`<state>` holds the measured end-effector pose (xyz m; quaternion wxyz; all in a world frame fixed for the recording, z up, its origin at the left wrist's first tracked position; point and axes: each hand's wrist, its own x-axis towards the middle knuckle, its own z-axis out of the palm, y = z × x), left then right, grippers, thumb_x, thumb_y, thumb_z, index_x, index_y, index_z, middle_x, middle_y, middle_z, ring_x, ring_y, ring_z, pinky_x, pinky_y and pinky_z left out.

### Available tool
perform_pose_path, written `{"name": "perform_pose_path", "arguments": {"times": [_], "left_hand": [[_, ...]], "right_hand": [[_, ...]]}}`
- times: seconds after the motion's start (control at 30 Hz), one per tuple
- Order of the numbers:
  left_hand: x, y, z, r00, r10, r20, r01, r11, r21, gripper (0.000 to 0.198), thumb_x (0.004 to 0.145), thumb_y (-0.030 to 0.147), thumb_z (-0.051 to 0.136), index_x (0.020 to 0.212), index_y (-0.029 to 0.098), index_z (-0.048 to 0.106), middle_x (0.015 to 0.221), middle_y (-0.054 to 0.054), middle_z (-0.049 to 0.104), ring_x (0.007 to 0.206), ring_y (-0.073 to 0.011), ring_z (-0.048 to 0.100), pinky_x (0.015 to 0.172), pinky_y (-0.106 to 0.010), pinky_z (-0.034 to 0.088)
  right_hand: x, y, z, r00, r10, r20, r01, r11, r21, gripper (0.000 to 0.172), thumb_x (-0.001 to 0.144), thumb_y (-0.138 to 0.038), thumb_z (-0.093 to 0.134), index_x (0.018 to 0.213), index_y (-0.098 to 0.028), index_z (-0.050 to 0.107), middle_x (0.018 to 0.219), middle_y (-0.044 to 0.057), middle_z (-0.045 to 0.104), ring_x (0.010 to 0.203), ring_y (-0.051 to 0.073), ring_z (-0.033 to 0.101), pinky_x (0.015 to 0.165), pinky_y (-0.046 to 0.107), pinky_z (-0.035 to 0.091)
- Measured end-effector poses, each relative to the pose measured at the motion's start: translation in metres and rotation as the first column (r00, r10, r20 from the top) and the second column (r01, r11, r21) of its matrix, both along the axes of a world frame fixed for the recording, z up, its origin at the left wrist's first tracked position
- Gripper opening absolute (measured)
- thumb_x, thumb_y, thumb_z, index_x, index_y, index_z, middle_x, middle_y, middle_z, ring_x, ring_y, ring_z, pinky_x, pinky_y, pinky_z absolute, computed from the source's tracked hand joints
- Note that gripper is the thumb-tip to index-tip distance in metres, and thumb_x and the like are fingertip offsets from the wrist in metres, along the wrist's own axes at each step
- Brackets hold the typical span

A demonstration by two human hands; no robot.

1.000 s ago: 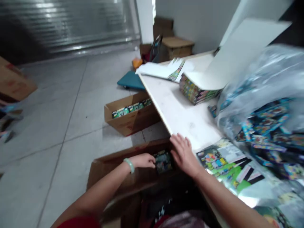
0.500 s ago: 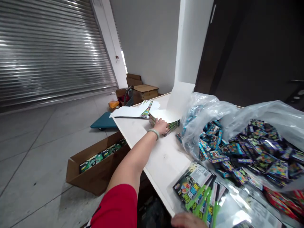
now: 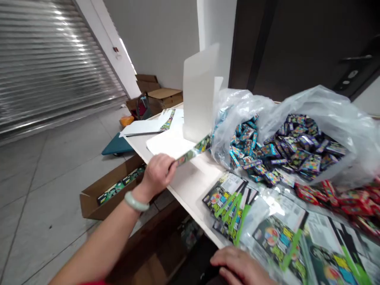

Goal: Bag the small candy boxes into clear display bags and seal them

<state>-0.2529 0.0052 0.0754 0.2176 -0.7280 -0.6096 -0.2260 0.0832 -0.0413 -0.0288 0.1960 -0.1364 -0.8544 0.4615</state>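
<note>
A white tabletop [image 3: 190,178] is carrying everything here. At two o'clock, a clear plastic bag [image 3: 326,107] is sagging open around a heap of colourful printed packets [image 3: 285,150]. Red packets [image 3: 335,198] are lying at three o'clock, green-printed flat packs [image 3: 228,202] at five, and a white card sheet [image 3: 166,142] at ten, while a folded white card [image 3: 198,91] is standing upright at twelve.

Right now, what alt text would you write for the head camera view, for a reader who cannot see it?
The left hand pinches a green printed packet at the edge of a white table, while the right hand rests beside flat plastic-wrapped packs. A clear plastic bag holds small colourful packets, and an open cardboard box sits on the floor.
</note>
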Motion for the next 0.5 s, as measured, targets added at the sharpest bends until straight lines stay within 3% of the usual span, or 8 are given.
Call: {"name": "perform_pose_path", "arguments": {"times": [0.1, 0.17, 0.23, 0.37, 0.5], "left_hand": [[0.029, -0.055, -0.052, 0.998, -0.058, -0.009, 0.054, 0.967, -0.248, 0.021, 0.095, 0.023, 0.043, 0.08, 0.02, 0.058, 0.072, -0.006, 0.057, 0.071, -0.0226, 0.052, 0.07, -0.037, 0.04], [0.046, -0.068, -0.082, 0.999, -0.041, 0.019, 0.045, 0.945, -0.323, 0.027, 0.097, 0.021, 0.038, 0.08, 0.018, 0.058, 0.072, -0.007, 0.058, 0.072, -0.0233, 0.052, 0.07, -0.038, 0.041], [0.062, -0.066, -0.103, 0.998, -0.029, 0.052, 0.045, 0.933, -0.357, 0.028, 0.097, 0.021, 0.036, 0.082, 0.017, 0.059, 0.076, -0.008, 0.059, 0.074, -0.0237, 0.053, 0.07, -0.037, 0.042], [0.09, -0.044, -0.123, 0.989, -0.092, 0.118, 0.134, 0.895, -0.426, 0.024, 0.096, 0.021, 0.041, 0.081, 0.017, 0.059, 0.078, -0.007, 0.061, 0.077, -0.022, 0.056, 0.071, -0.034, 0.043], [0.102, -0.027, -0.123, 0.959, -0.192, 0.207, 0.268, 0.85, -0.453, 0.019, 0.094, 0.021, 0.047, 0.081, 0.019, 0.06, 0.078, -0.003, 0.063, 0.077, -0.0182, 0.059, 0.073, -0.029, 0.046]], "right_hand": [[0.003, -0.008, 0.024, 1.0, -0.002, 0.022, 0.003, 0.999, -0.054, 0.027, 0.094, -0.017, 0.048, 0.114, -0.023, 0.064, 0.108, 0.005, 0.072, 0.1, 0.015, 0.066, 0.092, 0.027, 0.052], [0.001, -0.008, 0.031, 0.998, 0.045, 0.051, -0.042, 0.997, -0.065, 0.026, 0.094, -0.017, 0.048, 0.114, -0.022, 0.064, 0.111, 0.005, 0.071, 0.102, 0.015, 0.065, 0.093, 0.028, 0.051], [-0.003, -0.002, 0.031, 0.995, 0.067, 0.078, -0.065, 0.998, -0.02, 0.026, 0.093, -0.016, 0.049, 0.113, -0.021, 0.065, 0.111, 0.005, 0.071, 0.103, 0.017, 0.065, 0.094, 0.031, 0.05], [-0.001, 0.017, 0.027, 0.987, -0.071, 0.146, 0.048, 0.986, 0.157, 0.026, 0.091, -0.013, 0.049, 0.11, -0.018, 0.066, 0.108, 0.009, 0.07, 0.1, 0.02, 0.065, 0.092, 0.036, 0.051], [0.021, 0.034, 0.03, 0.979, -0.168, 0.115, 0.143, 0.97, 0.197, 0.026, 0.093, -0.014, 0.049, 0.113, -0.019, 0.065, 0.111, 0.008, 0.069, 0.102, 0.019, 0.064, 0.091, 0.033, 0.051]]}}
